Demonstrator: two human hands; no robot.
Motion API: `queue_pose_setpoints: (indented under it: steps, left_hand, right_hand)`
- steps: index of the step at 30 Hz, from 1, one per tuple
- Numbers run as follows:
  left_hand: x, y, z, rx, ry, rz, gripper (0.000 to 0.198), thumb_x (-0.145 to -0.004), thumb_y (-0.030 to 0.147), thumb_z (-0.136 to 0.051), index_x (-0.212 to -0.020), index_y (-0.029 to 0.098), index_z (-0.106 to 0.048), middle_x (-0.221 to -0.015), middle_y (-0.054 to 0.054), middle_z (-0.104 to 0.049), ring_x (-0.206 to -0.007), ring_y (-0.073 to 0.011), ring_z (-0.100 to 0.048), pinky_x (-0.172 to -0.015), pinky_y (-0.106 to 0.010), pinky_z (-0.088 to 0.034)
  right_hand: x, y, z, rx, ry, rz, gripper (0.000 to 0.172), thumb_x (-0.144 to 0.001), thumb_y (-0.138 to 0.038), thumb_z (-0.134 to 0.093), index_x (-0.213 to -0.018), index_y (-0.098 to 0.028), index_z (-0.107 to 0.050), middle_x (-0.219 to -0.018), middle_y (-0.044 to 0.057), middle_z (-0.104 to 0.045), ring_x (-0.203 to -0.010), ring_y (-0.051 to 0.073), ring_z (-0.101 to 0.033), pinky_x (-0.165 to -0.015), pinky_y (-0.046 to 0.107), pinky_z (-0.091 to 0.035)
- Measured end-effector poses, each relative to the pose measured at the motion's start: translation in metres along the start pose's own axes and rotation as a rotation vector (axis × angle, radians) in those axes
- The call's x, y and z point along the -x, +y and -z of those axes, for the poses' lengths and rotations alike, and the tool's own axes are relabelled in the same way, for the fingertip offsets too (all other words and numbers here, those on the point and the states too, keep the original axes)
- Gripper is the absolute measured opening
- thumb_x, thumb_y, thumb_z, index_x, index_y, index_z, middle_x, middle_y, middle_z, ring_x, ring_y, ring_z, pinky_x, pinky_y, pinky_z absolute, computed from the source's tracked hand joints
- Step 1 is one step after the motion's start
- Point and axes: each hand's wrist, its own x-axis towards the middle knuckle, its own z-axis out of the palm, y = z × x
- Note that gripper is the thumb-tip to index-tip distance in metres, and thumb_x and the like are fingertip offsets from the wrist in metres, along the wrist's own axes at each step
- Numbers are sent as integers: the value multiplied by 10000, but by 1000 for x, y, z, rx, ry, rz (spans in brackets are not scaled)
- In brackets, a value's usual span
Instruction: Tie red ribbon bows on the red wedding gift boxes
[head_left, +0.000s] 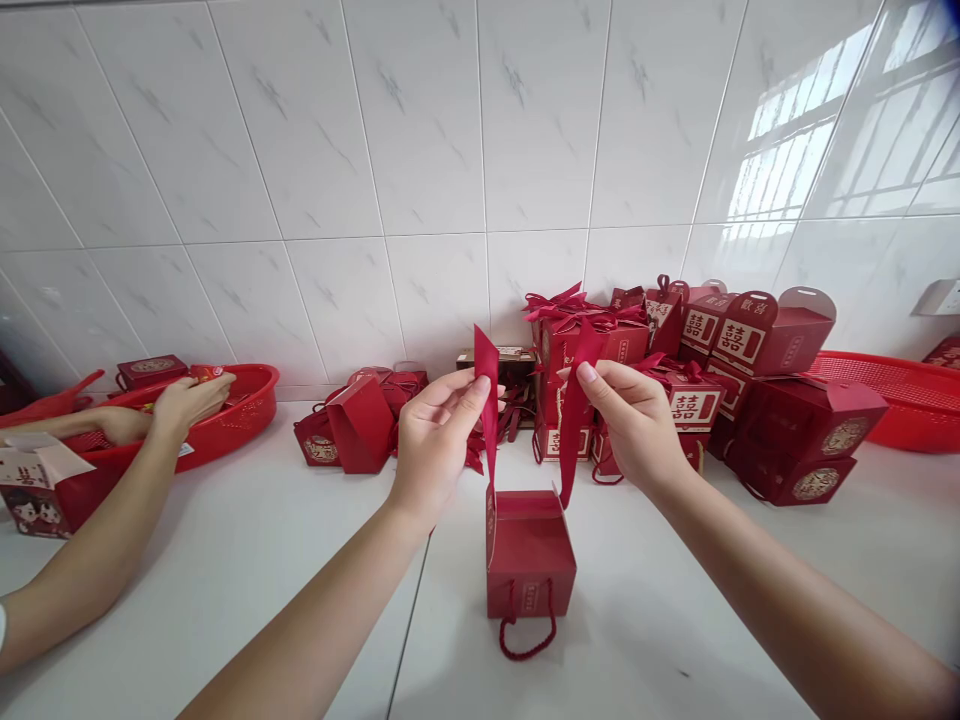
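Observation:
In the middle of the white table stands a small dark red gift box with a twisted cord handle hanging at its front. A red ribbon rises from the two sides of its top. My left hand pinches one ribbon end between thumb and fingers. The other end is pinched in my right hand. Both ends are held upright above the box, apart from each other, and no knot shows between them.
Several red gift boxes are stacked at the back right, beside a red plastic basket. More boxes lie at the back left. At far left, a co-worker's hands reach over another red basket near an open box.

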Motion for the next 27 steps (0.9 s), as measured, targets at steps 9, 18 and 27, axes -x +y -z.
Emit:
queue_pose_setpoints:
  steps: [9,18,27]
  left_hand:
    - [5,12,-5,-32,-200,103,360,-807,293,-693,-1142,221,-582,-674,32,-668,-658,-113,-643,-658,-231,-545]
    - [11,14,-4,-287,-364,257,485,-801,339,-685,-1228,257,-470,-707,25,-637,-714,-166,-649,-676,-295,-514]
    - [7,8,13,23,-487,496,307,-809,136,-575,-1105,189,-514,-787,14,-606,-710,-154,-632,-744,-314,-475]
  right_hand:
    - [1,-9,-6,28,-86,-180,252,-807,-406,-663,-833,-156,-652,-622,-7,-616,-424,74,-484,-417,211,-406]
    - [19,-4,-7,-10,-422,-170,249,-896,-367,-566,-959,-163,-696,-729,13,-612,-618,92,-527,-569,224,-454]
    - [14,3,11,269,-675,193,238,-973,-253,-424,-1019,-179,-645,-912,69,-644,-834,136,-605,-731,269,-500]
